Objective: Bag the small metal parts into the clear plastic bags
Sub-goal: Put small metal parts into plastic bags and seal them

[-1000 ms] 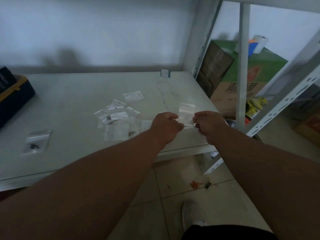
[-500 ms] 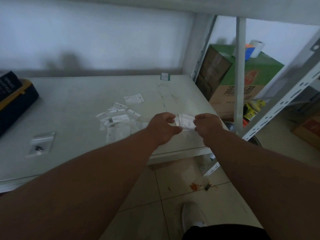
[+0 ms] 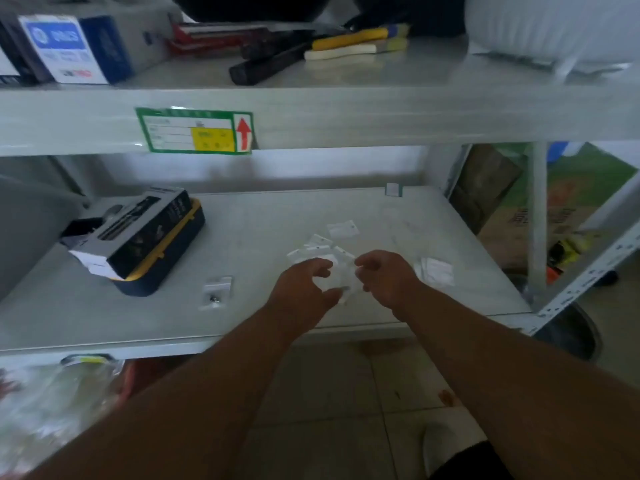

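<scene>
We see a pile of small bags (image 3: 323, 245) in the middle of the shelf (image 3: 242, 233), behind both hands. Right of the right hand (image 3: 384, 275) lie more bags (image 3: 437, 270). Left of the left hand (image 3: 304, 289) lies one bag with a part (image 3: 216, 292), and further left a box (image 3: 138, 237).

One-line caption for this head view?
Both hands, left hand and right hand, reach over scattered clear bags on a metal shelf.
</scene>
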